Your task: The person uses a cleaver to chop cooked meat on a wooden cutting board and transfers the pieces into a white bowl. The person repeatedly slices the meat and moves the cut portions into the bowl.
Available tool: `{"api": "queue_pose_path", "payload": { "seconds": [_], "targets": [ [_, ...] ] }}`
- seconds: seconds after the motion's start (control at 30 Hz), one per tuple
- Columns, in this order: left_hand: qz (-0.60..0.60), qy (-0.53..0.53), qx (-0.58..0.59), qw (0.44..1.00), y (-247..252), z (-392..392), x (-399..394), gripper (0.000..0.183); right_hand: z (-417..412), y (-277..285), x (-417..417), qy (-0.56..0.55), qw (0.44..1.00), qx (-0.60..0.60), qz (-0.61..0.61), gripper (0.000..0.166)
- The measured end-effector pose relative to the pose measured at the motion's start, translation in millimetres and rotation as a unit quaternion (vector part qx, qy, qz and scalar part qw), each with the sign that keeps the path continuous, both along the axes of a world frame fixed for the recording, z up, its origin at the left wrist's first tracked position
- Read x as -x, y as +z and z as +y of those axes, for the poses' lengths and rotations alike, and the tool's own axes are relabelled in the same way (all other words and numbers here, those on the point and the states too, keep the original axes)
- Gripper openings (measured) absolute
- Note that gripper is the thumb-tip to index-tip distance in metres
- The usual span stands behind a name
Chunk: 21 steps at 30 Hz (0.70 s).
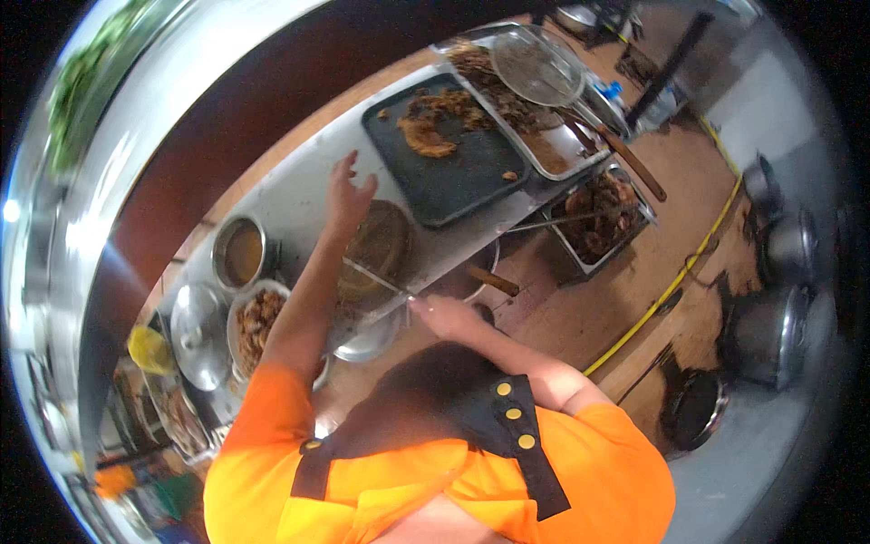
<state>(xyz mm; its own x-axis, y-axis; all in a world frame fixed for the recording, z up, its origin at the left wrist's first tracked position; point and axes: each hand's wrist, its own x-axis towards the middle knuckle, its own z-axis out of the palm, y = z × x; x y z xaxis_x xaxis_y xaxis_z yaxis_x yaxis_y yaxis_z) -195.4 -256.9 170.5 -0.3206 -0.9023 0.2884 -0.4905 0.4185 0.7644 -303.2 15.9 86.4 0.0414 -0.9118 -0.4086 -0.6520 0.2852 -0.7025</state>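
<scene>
My left hand [350,192] hangs over the metal counter, fingers apart and holding nothing, left of a dark tray [448,183] with browned meat pieces [427,136] on it. Closed around the end of a thin metal utensil [374,275], possibly a knife seen edge-on, is my right hand [445,318], near the counter's front edge. The utensil reaches over a round brown board or block [380,238], partly hidden by my left arm. Blur hides its exact kind.
Left on the counter stand a pot of brownish liquid [240,252], a bowl of meat pieces [258,323] and a metal lid [199,336]. A wire strainer [537,66] rests over a food tray at the back right. Below right is a deep meat-filled pan [598,217]; a yellow hose [669,292] crosses the floor.
</scene>
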Motion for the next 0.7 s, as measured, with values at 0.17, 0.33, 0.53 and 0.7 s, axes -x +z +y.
{"api": "queue_pose_path", "payload": {
  "seconds": [0.17, 0.33, 0.53, 0.7],
  "targets": [
    [-0.204, 0.093, -0.391, 0.893, -54.9, -100.9, 130.2, 0.069, -4.5, 5.9, 5.3, 0.022, 0.996, 0.031, -0.076, 0.072],
    [-0.164, 0.300, -0.342, 0.875, -96.0, -74.7, 223.1, 0.091, -18.6, 22.1, 36.5, 0.058, 0.993, -0.019, -0.104, 0.076],
    [-0.001, 0.384, -0.395, 0.835, -114.7, -100.0, 241.0, 0.097, -27.7, 22.4, 54.7, 0.055, 0.996, 0.027, -0.059, 0.073],
    [0.305, 0.224, -0.486, 0.788, -108.0, -107.5, 216.2, 0.025, -46.6, 11.9, 57.0, 0.106, 0.992, 0.051, -0.054, 0.074]
  ]
}}
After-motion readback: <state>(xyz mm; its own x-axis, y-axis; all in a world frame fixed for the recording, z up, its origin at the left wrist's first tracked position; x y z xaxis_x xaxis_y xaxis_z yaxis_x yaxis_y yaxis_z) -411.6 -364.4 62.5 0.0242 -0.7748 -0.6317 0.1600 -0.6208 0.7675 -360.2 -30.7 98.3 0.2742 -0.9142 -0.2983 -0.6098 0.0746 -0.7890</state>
